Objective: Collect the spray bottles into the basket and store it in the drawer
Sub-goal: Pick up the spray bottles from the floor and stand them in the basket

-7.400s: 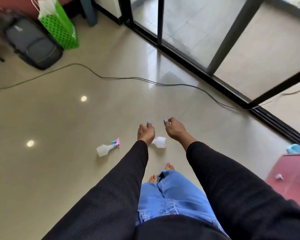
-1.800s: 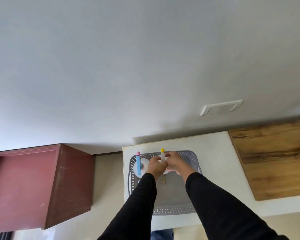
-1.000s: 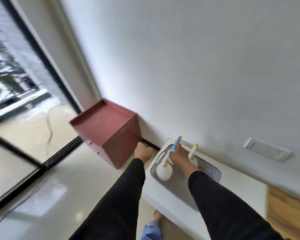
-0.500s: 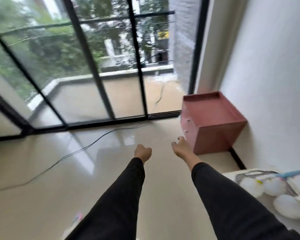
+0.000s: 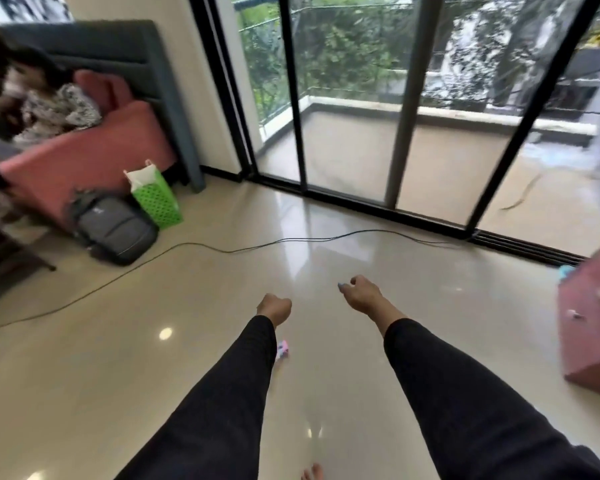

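Observation:
Both my arms in black sleeves reach forward over the glossy floor. My left hand (image 5: 274,307) hangs with its fingers loosely curled and holds nothing. My right hand (image 5: 360,294) is also empty, its fingers loosely bent. On the floor just behind my left forearm lies a spray bottle (image 5: 282,351); only its pink and blue nozzle shows. The red drawer cabinet (image 5: 591,327) stands at the right edge, with small white knobs on its front. The basket is out of view.
A black cable (image 5: 291,240) runs across the floor ahead. A grey backpack (image 5: 116,230) and a green bag (image 5: 157,199) sit at the left by a pink sofa (image 5: 84,161) where a person sits. Glass sliding doors (image 5: 406,109) close off the far side.
My view has swung left, away from the white table with the basket and toward the room. Both hands stay empty in front of me. The spray nozzle on the floor has come into sight.

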